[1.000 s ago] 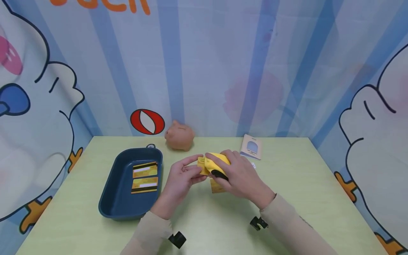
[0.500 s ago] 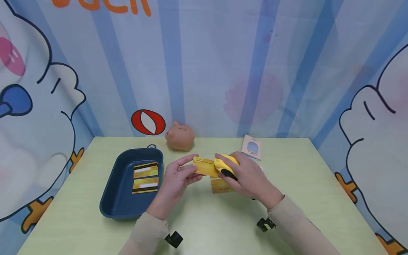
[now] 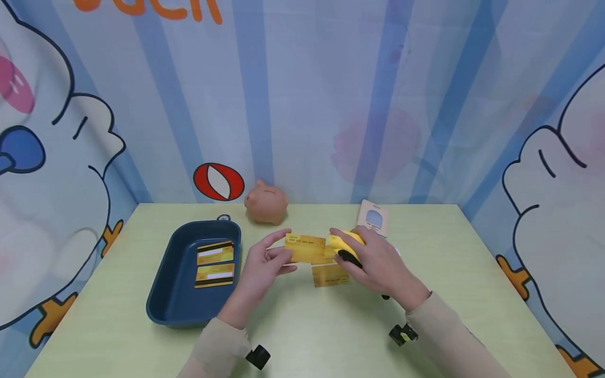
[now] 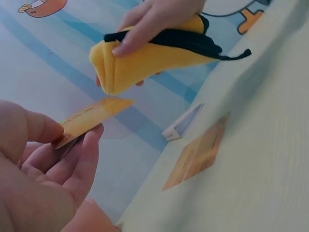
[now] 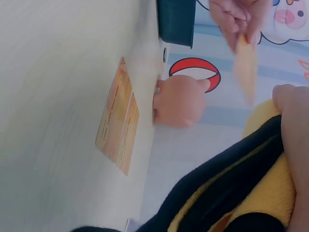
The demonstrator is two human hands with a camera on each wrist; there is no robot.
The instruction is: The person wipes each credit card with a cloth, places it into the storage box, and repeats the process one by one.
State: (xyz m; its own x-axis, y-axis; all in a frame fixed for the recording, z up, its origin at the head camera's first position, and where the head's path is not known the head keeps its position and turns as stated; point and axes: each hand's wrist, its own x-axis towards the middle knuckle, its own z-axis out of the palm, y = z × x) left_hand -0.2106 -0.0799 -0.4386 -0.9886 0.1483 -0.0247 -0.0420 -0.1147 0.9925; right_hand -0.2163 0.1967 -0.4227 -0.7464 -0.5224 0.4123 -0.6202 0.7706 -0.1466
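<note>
My left hand (image 3: 261, 269) pinches a gold bank card (image 3: 304, 248) by its left end, thumb on top and fingers beneath. My right hand (image 3: 380, 265) grips a yellow plush pouch (image 4: 140, 60) with a black zipper edge, its narrow end pointing toward the card. In the left wrist view a gap shows between the card's far corner and the pouch. Under the hands, two more gold cards (image 5: 118, 116) lie side by side on the table; in the head view the held card partly covers the farther one, while the nearer card (image 3: 330, 275) shows in front.
A dark blue tray (image 3: 163, 294) stands on the left with two gold cards (image 3: 215, 275) in it, stripe side up. At the back sit a pink piggy bank (image 3: 267, 203) and a small pale booklet (image 3: 373, 218). A printed cloth backdrop (image 3: 302, 105) rises behind the table.
The pouch and my right hand have moved right, away from the card in my left hand. Much more of that card shows now. My left hand has shifted slightly left.
</note>
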